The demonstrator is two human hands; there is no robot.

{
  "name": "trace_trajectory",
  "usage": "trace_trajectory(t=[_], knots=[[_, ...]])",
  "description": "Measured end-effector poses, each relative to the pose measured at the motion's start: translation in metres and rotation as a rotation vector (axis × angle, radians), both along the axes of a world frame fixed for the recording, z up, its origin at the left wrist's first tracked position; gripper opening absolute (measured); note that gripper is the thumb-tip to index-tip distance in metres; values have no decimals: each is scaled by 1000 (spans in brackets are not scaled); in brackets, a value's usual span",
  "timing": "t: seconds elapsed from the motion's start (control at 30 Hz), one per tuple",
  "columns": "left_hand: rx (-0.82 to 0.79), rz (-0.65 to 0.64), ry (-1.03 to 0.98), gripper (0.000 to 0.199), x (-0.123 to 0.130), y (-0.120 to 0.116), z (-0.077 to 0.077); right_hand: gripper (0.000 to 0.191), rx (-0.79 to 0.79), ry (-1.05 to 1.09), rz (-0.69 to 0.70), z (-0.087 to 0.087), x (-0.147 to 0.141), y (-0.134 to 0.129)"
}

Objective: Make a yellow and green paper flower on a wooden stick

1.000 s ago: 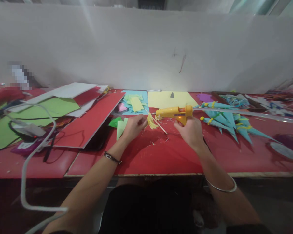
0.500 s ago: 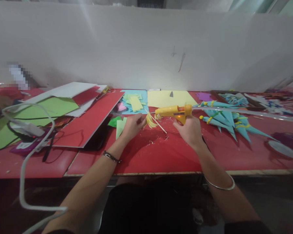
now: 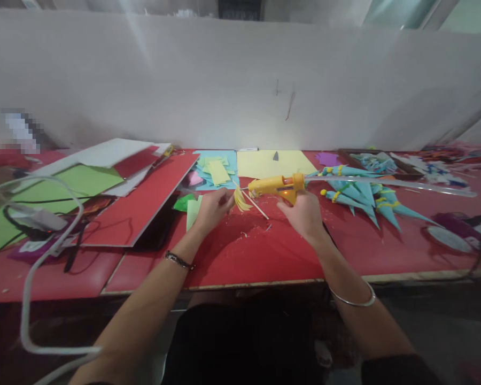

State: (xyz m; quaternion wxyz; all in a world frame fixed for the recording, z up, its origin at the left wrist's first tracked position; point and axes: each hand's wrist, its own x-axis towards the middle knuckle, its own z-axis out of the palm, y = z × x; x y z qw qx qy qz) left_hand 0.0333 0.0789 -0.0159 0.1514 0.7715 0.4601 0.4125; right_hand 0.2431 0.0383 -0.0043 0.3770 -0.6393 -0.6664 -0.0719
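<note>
My right hand (image 3: 305,216) is wrapped around the grip of a yellow glue gun (image 3: 270,185). A long clear glue stick (image 3: 388,183) runs out of its back to the right. My left hand (image 3: 214,207) pinches a piece of fringed yellow paper (image 3: 241,200), its strips hanging to the right of the fingertips. The gun's nozzle points left, right at the fringe; whether it touches the paper I cannot tell. Under the gun, a thin pale stick (image 3: 258,207) lies slantwise. Another bit of yellow fringe (image 3: 256,187) shows behind the nozzle, partly hidden.
Small paper pieces (image 3: 218,170) lie behind my left hand, beside a yellow sheet (image 3: 280,163). Blue paper cones (image 3: 356,195) with yellow trim sit at right, before a dark tray (image 3: 409,171). A red board (image 3: 144,203), a purple power strip (image 3: 36,246) and a white cable (image 3: 28,305) occupy the left.
The whole scene has slid slightly left as the camera turned. Both hands keep their hold, with the glue gun's nozzle still at the yellow fringe.
</note>
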Motion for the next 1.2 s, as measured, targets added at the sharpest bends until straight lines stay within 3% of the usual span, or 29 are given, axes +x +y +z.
trace_trajectory(t=[0.67,1.2], knots=[[-7,35,-32,21,0,-1,1,22,-94,-18,6,2,0,-1],[31,95,-45,22,0,-3,4,22,-62,-57,8,-2,2,0]])
